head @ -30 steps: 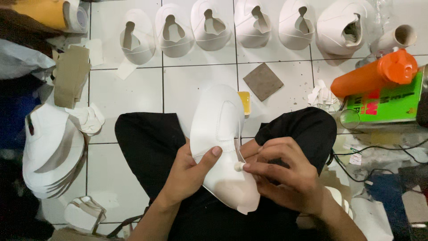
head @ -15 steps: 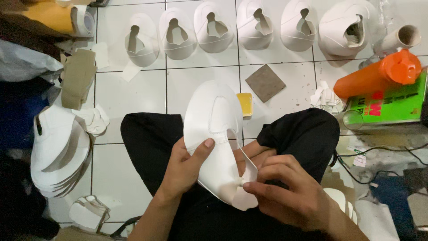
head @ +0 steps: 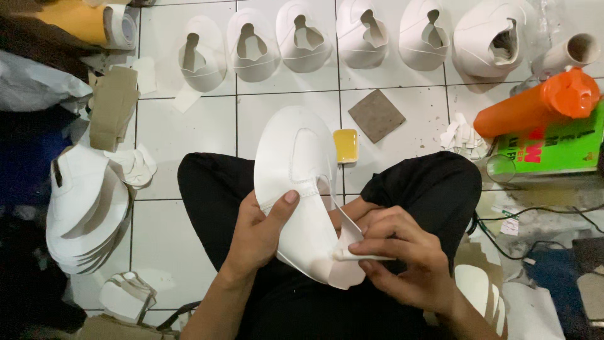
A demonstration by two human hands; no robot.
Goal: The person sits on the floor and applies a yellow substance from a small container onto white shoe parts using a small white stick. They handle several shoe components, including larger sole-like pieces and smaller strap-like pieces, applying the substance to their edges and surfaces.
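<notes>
I hold a white flat shoe-upper piece (head: 299,170) over my lap, its rounded toe end pointing away from me. My left hand (head: 259,234) grips its left edge, thumb pressed on top near the stitched seam. My right hand (head: 409,261) pinches a narrow white strip (head: 368,257) at the piece's near end, where the two rear flaps meet. My black trousers (head: 214,189) lie under both hands.
A row of white formed shoe uppers (head: 251,44) lines the tiled floor ahead. A stack of white cut pieces (head: 82,208) lies at left. An orange bottle (head: 535,104), a green box (head: 553,148), a small yellow block (head: 346,145) and a grey-brown square pad (head: 376,115) sit at right.
The white piece has tilted and shifted slightly left. My right hand has slid down to its near end and now pinches the strip there; my left thumb stays on top.
</notes>
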